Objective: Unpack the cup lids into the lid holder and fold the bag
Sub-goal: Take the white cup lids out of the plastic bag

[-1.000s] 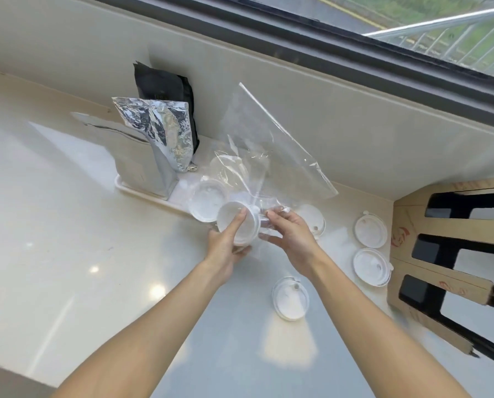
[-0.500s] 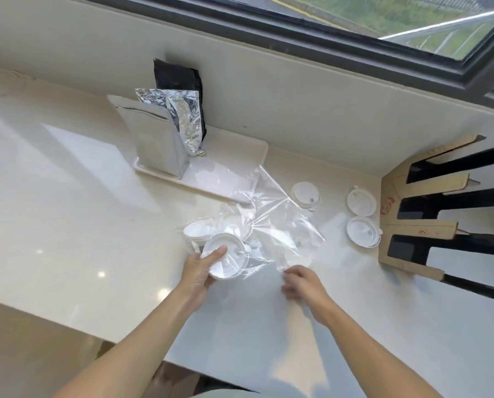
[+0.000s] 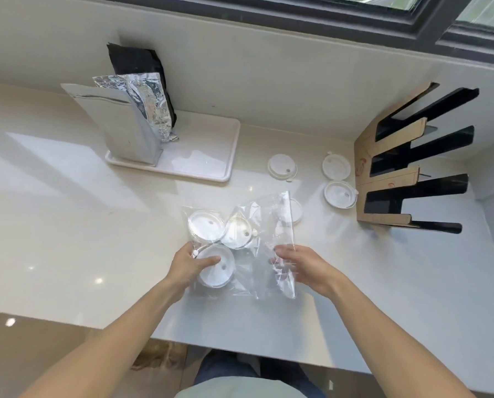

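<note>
A clear plastic bag lies flat on the pale counter in front of me, with three white cup lids inside its left half. My left hand grips the nearest lid through the film, thumb across its top. My right hand holds the bag's crumpled right edge between thumb and fingers. Three loose lids lie on the counter to the right, and a fourth peeks out from under the bag. The cardboard lid holder with black slots stands at the right.
A white tray at the back left carries upright foil pouches and a black pouch. The wall and window sill run along the back. The counter's front edge is close to my body.
The bag was held up a second ago; it now lies spread flat on the counter, nearer me. Both hands came down with it, the left still on a lid.
</note>
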